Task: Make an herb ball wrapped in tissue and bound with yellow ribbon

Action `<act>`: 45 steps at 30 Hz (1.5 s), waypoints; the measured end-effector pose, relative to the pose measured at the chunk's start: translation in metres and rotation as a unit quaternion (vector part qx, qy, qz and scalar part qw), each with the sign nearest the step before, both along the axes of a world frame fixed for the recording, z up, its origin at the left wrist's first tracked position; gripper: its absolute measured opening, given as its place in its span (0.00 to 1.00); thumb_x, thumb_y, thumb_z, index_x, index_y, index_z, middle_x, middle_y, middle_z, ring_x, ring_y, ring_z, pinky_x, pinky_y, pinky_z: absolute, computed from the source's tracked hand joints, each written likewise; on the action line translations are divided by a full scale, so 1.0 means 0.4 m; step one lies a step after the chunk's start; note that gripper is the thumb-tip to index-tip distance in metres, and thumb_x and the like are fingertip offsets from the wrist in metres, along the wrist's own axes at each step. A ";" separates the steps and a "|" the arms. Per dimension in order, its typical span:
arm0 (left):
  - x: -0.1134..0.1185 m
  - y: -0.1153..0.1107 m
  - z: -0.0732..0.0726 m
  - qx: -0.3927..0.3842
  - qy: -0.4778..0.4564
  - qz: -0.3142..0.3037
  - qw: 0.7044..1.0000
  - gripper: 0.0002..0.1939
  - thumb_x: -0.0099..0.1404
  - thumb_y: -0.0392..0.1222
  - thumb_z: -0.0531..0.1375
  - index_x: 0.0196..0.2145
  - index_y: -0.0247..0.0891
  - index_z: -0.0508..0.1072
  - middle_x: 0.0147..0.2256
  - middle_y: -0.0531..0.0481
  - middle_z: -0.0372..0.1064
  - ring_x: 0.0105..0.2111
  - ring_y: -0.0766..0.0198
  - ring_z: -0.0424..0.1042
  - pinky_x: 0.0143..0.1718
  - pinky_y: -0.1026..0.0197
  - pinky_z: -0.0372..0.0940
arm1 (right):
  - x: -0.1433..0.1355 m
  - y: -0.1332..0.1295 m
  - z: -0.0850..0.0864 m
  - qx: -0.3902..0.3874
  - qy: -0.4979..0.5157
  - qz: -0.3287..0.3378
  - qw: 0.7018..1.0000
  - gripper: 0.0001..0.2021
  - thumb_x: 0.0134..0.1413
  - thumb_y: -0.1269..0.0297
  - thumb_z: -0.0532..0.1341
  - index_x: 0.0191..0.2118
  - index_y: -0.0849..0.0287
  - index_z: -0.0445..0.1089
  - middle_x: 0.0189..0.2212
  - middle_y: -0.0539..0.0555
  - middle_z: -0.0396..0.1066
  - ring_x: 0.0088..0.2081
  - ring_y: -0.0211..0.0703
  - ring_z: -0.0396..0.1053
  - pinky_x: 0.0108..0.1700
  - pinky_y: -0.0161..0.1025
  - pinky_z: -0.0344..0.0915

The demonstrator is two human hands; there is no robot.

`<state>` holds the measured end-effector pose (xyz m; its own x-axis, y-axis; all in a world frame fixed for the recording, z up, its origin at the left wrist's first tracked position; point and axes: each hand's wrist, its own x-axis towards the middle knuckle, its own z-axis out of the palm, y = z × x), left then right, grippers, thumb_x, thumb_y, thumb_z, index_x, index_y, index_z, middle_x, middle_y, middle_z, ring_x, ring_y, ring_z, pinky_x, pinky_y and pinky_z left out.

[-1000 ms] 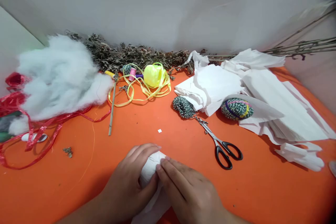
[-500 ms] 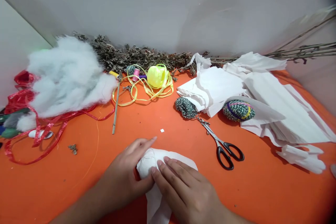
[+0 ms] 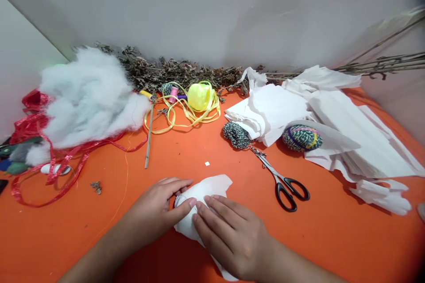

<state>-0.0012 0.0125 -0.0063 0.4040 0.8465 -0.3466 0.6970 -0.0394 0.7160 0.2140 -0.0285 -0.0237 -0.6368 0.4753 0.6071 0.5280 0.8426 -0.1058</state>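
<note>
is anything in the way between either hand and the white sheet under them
Nothing visible: the left hand and right hand both touch the white sheet directly. The scissors lie off to the right.

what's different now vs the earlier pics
The held white paper has shifted: its loose flap, out to the right past the right hand a moment ago, now points away from the person, and the rounded white end is more covered. The left hand and right hand have stayed on it; nothing was let go. The scissors and fluffy stuffing stayed put.
</note>
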 end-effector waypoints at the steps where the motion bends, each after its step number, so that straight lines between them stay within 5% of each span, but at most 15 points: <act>1: 0.000 -0.001 0.006 -0.007 0.004 -0.007 1.000 0.21 0.65 0.53 0.58 0.51 0.42 0.75 0.43 0.46 0.76 0.41 0.56 0.75 0.42 0.58 0.69 | -0.002 0.001 -0.003 0.003 0.000 0.005 1.000 0.13 0.61 0.73 0.55 0.42 0.66 0.76 0.39 0.57 0.80 0.43 0.51 0.78 0.46 0.45 0.76; 11: 0.023 -0.031 0.049 -0.053 0.012 -0.002 0.999 0.08 0.65 0.47 0.58 0.39 0.43 0.72 0.35 0.54 0.73 0.35 0.60 0.72 0.34 0.62 0.65 | -0.015 0.001 -0.014 0.047 0.005 0.033 0.998 0.08 0.59 0.71 0.59 0.37 0.64 0.76 0.29 0.55 0.76 0.35 0.45 0.75 0.44 0.43 0.74; 16: 0.020 -0.046 0.023 -0.091 -0.078 0.045 0.992 0.15 0.65 0.47 0.59 0.49 0.44 0.67 0.43 0.50 0.74 0.41 0.58 0.74 0.41 0.59 0.68 | -0.013 0.002 -0.004 0.060 0.004 0.028 0.998 0.08 0.59 0.70 0.60 0.36 0.64 0.76 0.29 0.54 0.76 0.34 0.44 0.74 0.42 0.43 0.73; 21: 0.026 -0.052 -0.015 -0.152 -0.229 0.119 0.954 0.27 0.65 0.43 0.57 0.60 0.41 0.55 0.49 0.42 0.70 0.43 0.58 0.75 0.42 0.57 0.72 | -0.010 0.001 -0.003 0.067 0.005 0.002 0.998 0.09 0.60 0.69 0.58 0.39 0.61 0.77 0.35 0.55 0.79 0.40 0.45 0.76 0.48 0.42 0.71; 25: 0.030 -0.051 -0.017 -0.078 -0.213 0.155 0.962 0.32 0.62 0.39 0.58 0.62 0.41 0.53 0.46 0.45 0.69 0.39 0.62 0.75 0.41 0.59 0.71 | -0.003 -0.015 0.019 0.053 0.005 -0.029 0.998 0.09 0.60 0.68 0.58 0.40 0.58 0.77 0.40 0.53 0.80 0.42 0.44 0.75 0.44 0.41 0.68; 28: 0.030 -0.053 -0.008 -0.001 -0.184 0.151 0.971 0.36 0.58 0.35 0.60 0.63 0.44 0.52 0.45 0.48 0.69 0.40 0.62 0.75 0.43 0.60 0.71 | 0.009 -0.020 0.083 0.032 0.052 -0.082 0.995 0.05 0.58 0.65 0.63 0.39 0.52 0.76 0.38 0.47 0.80 0.40 0.41 0.74 0.43 0.39 0.65; 32: 0.031 -0.069 -0.001 0.066 -0.210 0.073 0.973 0.39 0.56 0.34 0.61 0.63 0.45 0.51 0.46 0.47 0.72 0.44 0.60 0.76 0.45 0.59 0.71 | 0.022 0.016 0.189 -0.109 0.043 -0.185 0.976 0.14 0.57 0.54 0.64 0.46 0.52 0.74 0.48 0.57 0.76 0.52 0.60 0.70 0.54 0.56 0.62; 34: 0.030 -0.078 -0.003 0.089 -0.212 0.051 0.972 0.41 0.56 0.33 0.61 0.64 0.46 0.50 0.48 0.45 0.72 0.46 0.58 0.76 0.47 0.57 0.72 | 0.024 0.046 0.217 -0.225 0.031 -0.147 0.963 0.14 0.55 0.51 0.66 0.43 0.53 0.75 0.44 0.56 0.77 0.47 0.55 0.73 0.51 0.54 0.66; 38: 0.025 -0.086 -0.007 0.102 -0.185 0.032 0.977 0.43 0.54 0.30 0.62 0.64 0.49 0.49 0.57 0.43 0.67 0.48 0.57 0.75 0.49 0.56 0.72 | 0.025 0.089 0.212 -0.388 0.004 -0.095 0.917 0.05 0.54 0.65 0.68 0.38 0.51 0.77 0.32 0.48 0.79 0.34 0.44 0.75 0.42 0.42 0.69; 45: 0.020 -0.082 0.002 0.209 -0.190 -0.003 0.959 0.30 0.54 0.28 0.61 0.52 0.47 0.59 0.56 0.42 0.67 0.56 0.55 0.69 0.49 0.58 0.70 | 0.028 0.109 0.197 -0.447 0.030 -0.092 0.889 0.06 0.55 0.73 0.65 0.33 0.53 0.77 0.30 0.46 0.77 0.33 0.39 0.74 0.33 0.32 0.67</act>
